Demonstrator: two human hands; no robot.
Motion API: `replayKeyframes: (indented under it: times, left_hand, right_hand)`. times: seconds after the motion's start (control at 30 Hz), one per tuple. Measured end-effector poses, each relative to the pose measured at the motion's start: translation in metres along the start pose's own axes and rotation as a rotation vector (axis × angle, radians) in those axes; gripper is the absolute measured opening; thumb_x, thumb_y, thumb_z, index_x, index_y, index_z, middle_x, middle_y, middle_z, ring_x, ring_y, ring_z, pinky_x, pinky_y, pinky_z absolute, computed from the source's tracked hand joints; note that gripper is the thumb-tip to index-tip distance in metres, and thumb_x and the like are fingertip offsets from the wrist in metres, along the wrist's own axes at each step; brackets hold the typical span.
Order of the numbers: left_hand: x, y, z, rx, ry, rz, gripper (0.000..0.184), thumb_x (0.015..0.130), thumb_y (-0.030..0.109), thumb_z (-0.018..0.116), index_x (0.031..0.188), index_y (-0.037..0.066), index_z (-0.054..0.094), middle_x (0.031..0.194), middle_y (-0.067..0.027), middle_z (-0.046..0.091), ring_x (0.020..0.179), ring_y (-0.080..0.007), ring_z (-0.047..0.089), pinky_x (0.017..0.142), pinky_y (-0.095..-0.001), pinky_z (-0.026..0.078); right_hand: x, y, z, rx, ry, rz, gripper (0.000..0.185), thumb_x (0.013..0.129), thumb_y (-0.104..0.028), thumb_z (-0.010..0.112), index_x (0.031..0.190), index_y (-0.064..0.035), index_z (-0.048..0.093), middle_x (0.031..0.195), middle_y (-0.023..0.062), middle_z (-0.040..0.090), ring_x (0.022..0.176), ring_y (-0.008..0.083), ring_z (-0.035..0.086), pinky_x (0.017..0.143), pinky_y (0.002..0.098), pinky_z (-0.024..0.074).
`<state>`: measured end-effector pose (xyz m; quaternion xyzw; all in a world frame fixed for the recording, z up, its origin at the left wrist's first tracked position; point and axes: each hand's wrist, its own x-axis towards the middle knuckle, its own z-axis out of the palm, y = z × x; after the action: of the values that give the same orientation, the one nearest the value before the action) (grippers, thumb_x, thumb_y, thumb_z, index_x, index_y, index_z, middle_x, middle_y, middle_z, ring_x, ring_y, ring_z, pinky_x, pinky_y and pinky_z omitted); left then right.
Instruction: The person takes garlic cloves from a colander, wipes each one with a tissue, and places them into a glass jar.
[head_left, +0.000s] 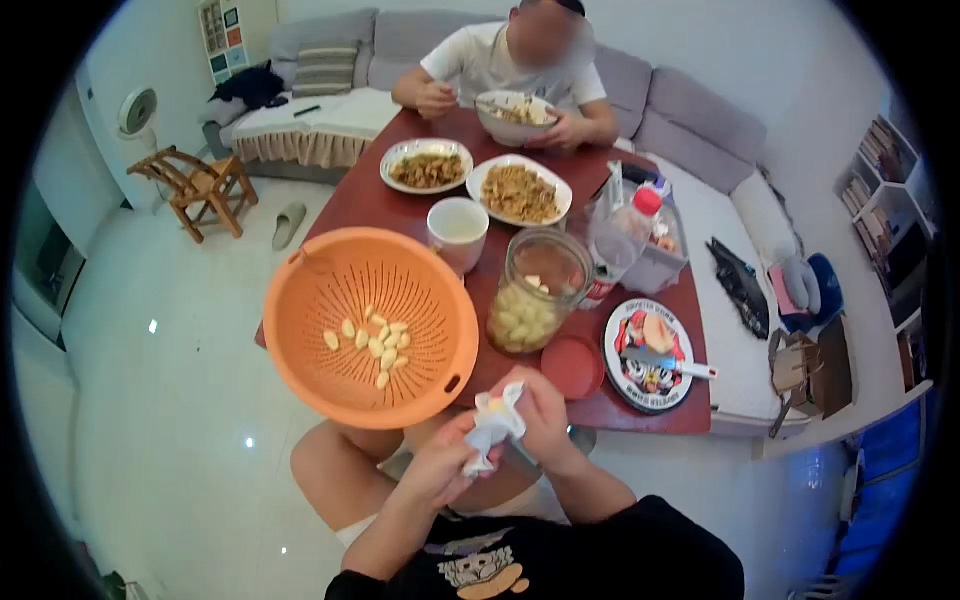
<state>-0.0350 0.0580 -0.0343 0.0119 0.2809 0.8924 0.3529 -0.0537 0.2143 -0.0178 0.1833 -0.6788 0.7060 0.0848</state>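
My left hand (441, 465) and my right hand (545, 420) are together in front of the table edge, both closed on a crumpled white tissue (486, 437). A small pale-yellow piece shows in the tissue's fold, perhaps a garlic clove. To the left, an orange colander (300, 300) holds several peeled garlic cloves (376, 346) on its slotted bottom. Beyond my hands stands an open glass jar (548, 262), partly filled with pale cloves (522, 322). A round red lid (572, 367) lies beside the jar, close to my right hand.
On the red table (690, 415), a plate (648, 392) bears a knife (672, 364). A white cup (457, 225), a plastic bottle (627, 240) and two food dishes (470, 172) stand farther back. Across the table, another person (470, 60) holds a bowl (515, 128).
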Motion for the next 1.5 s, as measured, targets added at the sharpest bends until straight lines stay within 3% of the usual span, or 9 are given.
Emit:
replayKeyframes:
  times: [0.13,0.33,0.43,0.53,0.63,0.8,0.9,1.17,1.5]
  left_hand:
    - [0.0,-0.012,-0.002,0.12,0.115,0.107,0.03,0.084,0.011,0.061,0.111,0.002,0.052,0.09,-0.0035,0.059,0.076,-0.0098,0.058,0.061,-0.0213,0.046]
    - [-0.006,-0.025,-0.006,0.499,0.169,0.231,0.021,0.092,0.016,0.052,0.108,0.003,0.049,0.078,-0.0027,0.055,0.057,-0.008,0.05,0.051,-0.0221,0.042]
    - [-0.009,-0.026,0.001,0.372,0.123,0.281,0.018,0.094,0.016,0.048,0.106,0.003,0.046,0.076,-0.0035,0.053,0.053,-0.0087,0.048,0.048,-0.0216,0.04]
    - [-0.009,-0.024,0.001,0.255,0.121,0.413,0.014,0.095,0.014,0.046,0.104,0.004,0.046,0.076,-0.0055,0.055,0.052,-0.0107,0.049,0.046,-0.0226,0.041]
    - [-0.011,-0.024,-0.003,0.219,0.2,0.521,0.01,0.093,0.012,0.048,0.101,0.005,0.048,0.075,-0.0077,0.056,0.051,-0.0136,0.053,0.045,-0.0258,0.044]
    - [-0.01,-0.034,0.005,0.24,0.201,0.583,0.009,0.093,0.008,0.046,0.102,0.005,0.046,0.093,-0.0067,0.056,0.083,-0.0128,0.056,0.072,-0.0237,0.047]
    - [-0.006,-0.038,0.014,0.224,0.315,0.577,0.015,0.095,0.015,0.043,0.106,0.005,0.044,0.088,-0.0066,0.054,0.063,-0.0093,0.05,0.055,-0.0214,0.042]
    - [-0.008,-0.04,0.012,0.356,0.203,0.497,0.02,0.097,0.018,0.039,0.112,0.005,0.039,0.089,-0.006,0.051,0.062,-0.0075,0.046,0.053,-0.0191,0.039]
    - [-0.008,-0.039,0.004,0.663,0.24,0.666,0.016,0.096,0.012,0.04,0.111,0.005,0.04,0.091,-0.0036,0.051,0.066,-0.0057,0.046,0.056,-0.0184,0.04]
  right_hand:
    - [0.0,-0.009,0.006,-0.485,-0.136,-0.296,0.014,0.082,-0.009,0.058,0.091,-0.0005,0.054,0.074,0.0139,0.052,0.065,0.0302,0.053,0.058,0.0353,0.0426]
    - [-0.016,0.0,0.005,-0.253,-0.106,0.015,0.012,0.09,-0.012,0.046,0.09,0.0,0.05,0.078,0.0096,0.055,0.065,0.0163,0.052,0.058,0.0302,0.0416]
    - [-0.019,-0.002,0.006,-0.081,-0.062,0.118,0.012,0.09,-0.009,0.046,0.093,0.0002,0.052,0.081,0.012,0.056,0.07,0.0249,0.057,0.062,0.032,0.0447]
    - [-0.012,-0.008,0.012,-0.058,-0.036,0.001,0.016,0.092,-0.012,0.043,0.098,0.001,0.051,0.088,0.0119,0.056,0.076,0.0158,0.053,0.069,0.0283,0.0436]
    - [-0.01,-0.002,0.01,-0.212,-0.167,-0.256,0.018,0.092,-0.013,0.045,0.103,0.0008,0.05,0.092,0.0127,0.055,0.079,0.02,0.054,0.071,0.0298,0.0438]
    - [-0.024,-0.002,0.026,-0.297,-0.056,-0.317,0.014,0.088,-0.011,0.052,0.096,-0.0003,0.048,0.081,0.0143,0.055,0.067,0.0229,0.054,0.057,0.033,0.0426]
    - [-0.019,0.005,0.024,-0.423,-0.015,-0.425,0.013,0.086,-0.011,0.054,0.092,-0.0009,0.048,0.072,0.0136,0.054,0.056,0.024,0.052,0.049,0.0334,0.0408]
    - [-0.011,0.004,0.01,-0.651,-0.1,-0.496,0.015,0.086,-0.015,0.056,0.09,-0.0018,0.049,0.069,0.0113,0.056,0.054,0.0238,0.057,0.048,0.0335,0.043]
    - [-0.023,0.01,0.018,-0.443,0.03,-0.342,0.022,0.088,-0.023,0.054,0.089,-0.002,0.05,0.065,0.0113,0.055,0.051,0.027,0.055,0.047,0.0342,0.0431]
